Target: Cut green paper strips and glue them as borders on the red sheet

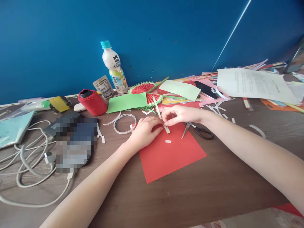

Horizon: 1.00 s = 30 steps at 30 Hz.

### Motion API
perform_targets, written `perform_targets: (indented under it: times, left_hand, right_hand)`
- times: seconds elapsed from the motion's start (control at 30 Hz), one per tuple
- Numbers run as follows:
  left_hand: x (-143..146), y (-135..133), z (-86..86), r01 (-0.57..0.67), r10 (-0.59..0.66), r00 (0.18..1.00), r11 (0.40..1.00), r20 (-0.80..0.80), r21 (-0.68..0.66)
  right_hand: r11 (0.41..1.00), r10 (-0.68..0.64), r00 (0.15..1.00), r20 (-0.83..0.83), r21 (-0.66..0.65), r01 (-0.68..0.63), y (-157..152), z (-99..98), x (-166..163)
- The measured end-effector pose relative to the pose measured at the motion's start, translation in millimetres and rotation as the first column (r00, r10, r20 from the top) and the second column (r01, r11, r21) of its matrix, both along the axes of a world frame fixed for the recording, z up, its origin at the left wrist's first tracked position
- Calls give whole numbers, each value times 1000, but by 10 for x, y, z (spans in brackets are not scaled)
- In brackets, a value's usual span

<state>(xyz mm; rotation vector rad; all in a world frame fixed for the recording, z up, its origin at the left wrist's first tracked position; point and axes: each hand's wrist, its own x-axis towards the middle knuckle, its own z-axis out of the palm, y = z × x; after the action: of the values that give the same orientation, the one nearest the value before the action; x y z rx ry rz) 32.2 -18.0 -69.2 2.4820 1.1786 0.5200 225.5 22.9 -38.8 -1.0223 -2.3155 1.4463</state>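
A red sheet of paper (175,158) lies on the table under both hands. Across its far edge runs a narrow pale strip (157,107). My right hand (177,114) is closed, thumb and fingertips pinched at this strip. From the other side my left hand (146,131) rests on the sheet's left edge, its fingers bent and their tips at the strip; the exact contact is partly hidden. A small pale piece (168,141) sits on the red paper just in front of my hands. Scissors (204,133) with black handles lie partly open beside my right wrist.
Left of my left hand is a tape roll (125,123). Behind are a green paper (128,103), a pleated red-green paper fan (142,88), a bottle (115,69) and a red thread spool (93,103). White cables (30,167) spread at left; a printed sheet (256,84) lies back right.
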Motion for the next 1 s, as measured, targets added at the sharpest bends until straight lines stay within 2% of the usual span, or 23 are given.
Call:
perform_targets:
  times: [0.1, 0.2, 0.33, 0.53, 0.77, 1.0]
  left_hand:
    - [28, -12, -12, -20, 20, 1000, 1000, -10, 20]
    - [54, -27, -28, -70, 72, 996, 997, -54, 43]
    - [79, -35, -24, -78, 79, 995, 997, -57, 19]
    - [141, -58, -7, -151, 153, 982, 988, -110, 29]
    - [155, -76, -27, -166, 171, 978, 985, -119, 50]
    - [143, -76, -43, -152, 153, 988, 988, -37, 26]
  right_hand:
    - [998, -29, 999, 40, -50, 31, -39, 30, -32]
    - [986, -136, 990, 46, -88, 140, -53, 30, -60]
    - [961, -248, 967, 65, -112, 254, -51, 15, -60]
    - [952, -271, 959, 86, -125, 280, -64, 51, -47]
    - [955, -264, 961, 82, -118, 273, -121, -7, -62]
    - [910, -395, 917, 52, -115, 398, -194, -74, -115]
